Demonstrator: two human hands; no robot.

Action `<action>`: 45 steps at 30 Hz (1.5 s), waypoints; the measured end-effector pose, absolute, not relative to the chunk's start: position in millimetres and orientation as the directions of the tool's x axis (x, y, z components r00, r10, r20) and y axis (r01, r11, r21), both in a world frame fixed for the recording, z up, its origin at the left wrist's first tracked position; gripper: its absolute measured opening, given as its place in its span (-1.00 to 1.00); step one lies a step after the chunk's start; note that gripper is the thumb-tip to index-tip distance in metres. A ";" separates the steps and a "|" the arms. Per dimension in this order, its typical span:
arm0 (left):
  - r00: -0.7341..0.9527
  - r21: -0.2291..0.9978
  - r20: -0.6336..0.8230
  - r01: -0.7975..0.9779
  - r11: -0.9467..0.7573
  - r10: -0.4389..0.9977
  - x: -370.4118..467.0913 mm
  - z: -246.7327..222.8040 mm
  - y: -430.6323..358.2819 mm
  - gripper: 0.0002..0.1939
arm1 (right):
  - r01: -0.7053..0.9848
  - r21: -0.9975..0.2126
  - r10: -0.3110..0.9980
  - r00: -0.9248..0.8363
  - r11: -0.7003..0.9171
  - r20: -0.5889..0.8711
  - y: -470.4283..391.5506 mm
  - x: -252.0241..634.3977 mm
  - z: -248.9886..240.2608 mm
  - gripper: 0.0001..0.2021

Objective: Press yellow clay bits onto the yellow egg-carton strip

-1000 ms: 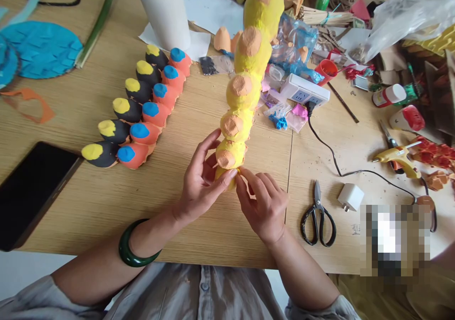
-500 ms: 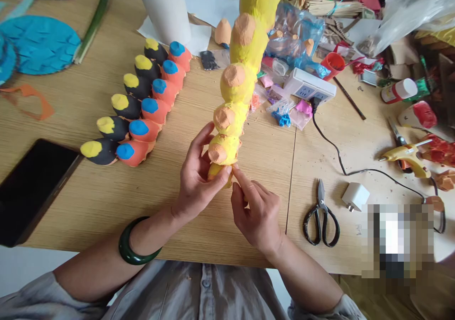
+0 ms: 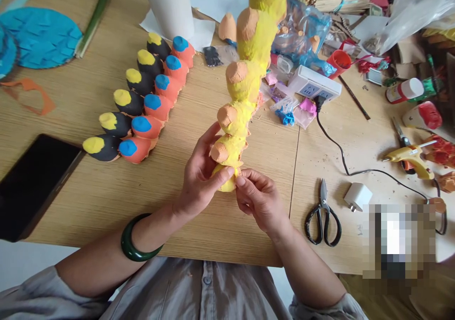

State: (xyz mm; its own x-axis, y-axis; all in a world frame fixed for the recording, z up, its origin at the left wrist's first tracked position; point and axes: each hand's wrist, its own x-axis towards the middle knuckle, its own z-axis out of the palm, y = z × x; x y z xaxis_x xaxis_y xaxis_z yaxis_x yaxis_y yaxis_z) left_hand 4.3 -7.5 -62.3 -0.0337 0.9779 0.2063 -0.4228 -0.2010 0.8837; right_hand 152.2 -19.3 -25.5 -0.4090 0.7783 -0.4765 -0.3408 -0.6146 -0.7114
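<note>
At the lower centre, my right hand (image 3: pixel 261 199) has changed shape: half a second ago its index finger reached out to the edge of the yellow strip of cups (image 3: pixel 248 90); now the thumb lies on top, fingers curled behind, at the lowest cup (image 3: pixel 226 187). Since a second ago the strip has turned, its orange tips (image 3: pixel 227 115) facing further left, and its topmost tip has left the frame's upper edge.

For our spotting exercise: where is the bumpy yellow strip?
In the head view, the yellow strip runs from the top edge, right of centre, down to between the left hand and right hand.
</note>
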 end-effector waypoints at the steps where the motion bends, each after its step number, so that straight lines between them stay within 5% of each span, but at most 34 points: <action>1: -0.024 0.881 0.206 -0.431 -0.196 0.978 4.6 -62.4 -7.8 -0.24 | -0.369 -0.684 0.768 -0.427 -0.629 -0.477 -19.1 151.6 -25.3 -0.71; 45: 0.100 0.879 0.114 -0.474 -0.054 0.988 2.2 -53.9 -11.3 -0.39 | -0.394 -0.692 0.773 -0.500 -0.605 -0.391 -14.7 157.2 -32.7 -0.69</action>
